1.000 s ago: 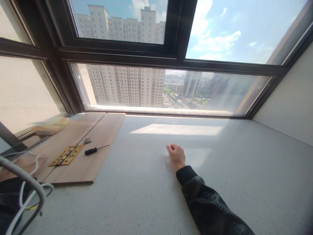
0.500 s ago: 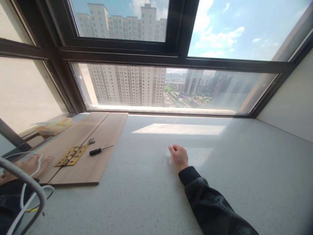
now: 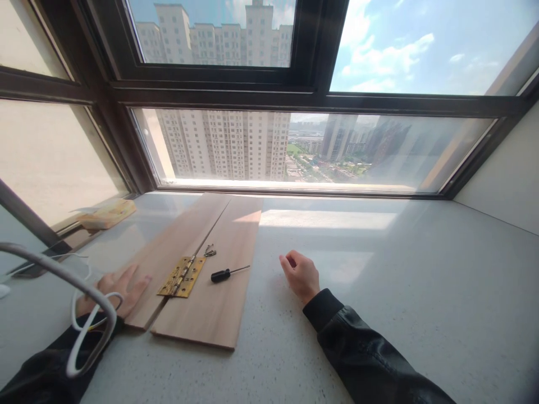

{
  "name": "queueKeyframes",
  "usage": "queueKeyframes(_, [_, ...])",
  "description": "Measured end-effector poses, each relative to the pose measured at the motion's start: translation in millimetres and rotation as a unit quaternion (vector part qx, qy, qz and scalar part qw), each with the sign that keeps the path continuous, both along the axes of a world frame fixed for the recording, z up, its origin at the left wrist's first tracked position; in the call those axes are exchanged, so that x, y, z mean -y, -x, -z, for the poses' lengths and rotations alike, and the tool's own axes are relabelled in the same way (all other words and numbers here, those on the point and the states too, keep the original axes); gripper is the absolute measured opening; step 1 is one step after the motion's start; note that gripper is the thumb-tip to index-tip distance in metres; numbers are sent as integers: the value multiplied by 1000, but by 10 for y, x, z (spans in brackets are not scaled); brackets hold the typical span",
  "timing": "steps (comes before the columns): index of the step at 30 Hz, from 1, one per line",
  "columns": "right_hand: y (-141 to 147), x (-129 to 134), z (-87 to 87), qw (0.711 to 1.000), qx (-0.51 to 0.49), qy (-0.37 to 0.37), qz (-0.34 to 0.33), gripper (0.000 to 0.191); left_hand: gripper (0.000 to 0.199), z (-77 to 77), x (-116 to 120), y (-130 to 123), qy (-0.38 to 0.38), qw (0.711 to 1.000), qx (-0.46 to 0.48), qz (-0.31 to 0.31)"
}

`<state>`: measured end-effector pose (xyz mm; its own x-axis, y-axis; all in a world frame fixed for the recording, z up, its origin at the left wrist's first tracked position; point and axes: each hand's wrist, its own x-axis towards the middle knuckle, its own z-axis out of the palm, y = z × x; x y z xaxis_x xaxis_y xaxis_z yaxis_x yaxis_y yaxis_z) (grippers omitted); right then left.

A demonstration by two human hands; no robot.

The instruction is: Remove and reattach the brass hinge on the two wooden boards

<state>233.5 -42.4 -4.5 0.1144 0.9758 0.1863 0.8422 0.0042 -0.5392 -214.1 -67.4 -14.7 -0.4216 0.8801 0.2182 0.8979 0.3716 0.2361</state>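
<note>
My left hand (image 3: 120, 289) lies with its fingers spread on the outer edge of the left wooden board (image 3: 177, 233), partly behind a looped cable. A second board (image 3: 202, 322) lies alongside it, with a narrow gap between the two. A brass hinge (image 3: 182, 277) is opened flat across that gap. Just beyond the hinge sits a small cluster of screws (image 3: 210, 251). A black-handled screwdriver (image 3: 221, 276) rests on the right board, its shaft pointing right. Apart from the boards, my right hand (image 3: 301, 275) is curled into a loose fist on the white speckled surface, with nothing visible in it.
Grey and white cables (image 3: 90, 289) loop over the left forearm in the foreground. A yellowish packet (image 3: 107, 214) lies by the left window frame. A dark-framed window (image 3: 295, 101) runs along the back, and a white wall (image 3: 501, 179) stands at the right.
Both boards have slid to the right with the hinge, screws and screwdriver on them, and my left hand has moved right too. My right hand stays curled in almost the same place.
</note>
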Motion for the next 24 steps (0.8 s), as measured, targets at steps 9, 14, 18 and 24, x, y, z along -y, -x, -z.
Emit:
queueKeyframes(9, [-508, -84, -78, 1000, -8, -19, -16, 29, 69, 49, 671, -1414, 40, 990, -120, 60])
queueKeyframes(14, [-656, 302, -450, 994, 36, -51, -88, 31, 75, 15, 1016, -1845, 36, 983, -116, 138])
queueKeyframes(18, [-713, 833, -532, 980, 75, -41, -179, 50, 79, 40, 1170, -1948, 14, 981, -91, 170])
queueKeyframes(24, [-761, 1121, -130, 956, 185, -113, -200, 65, 82, 165, 1183, -1879, 53, 978, -43, 196])
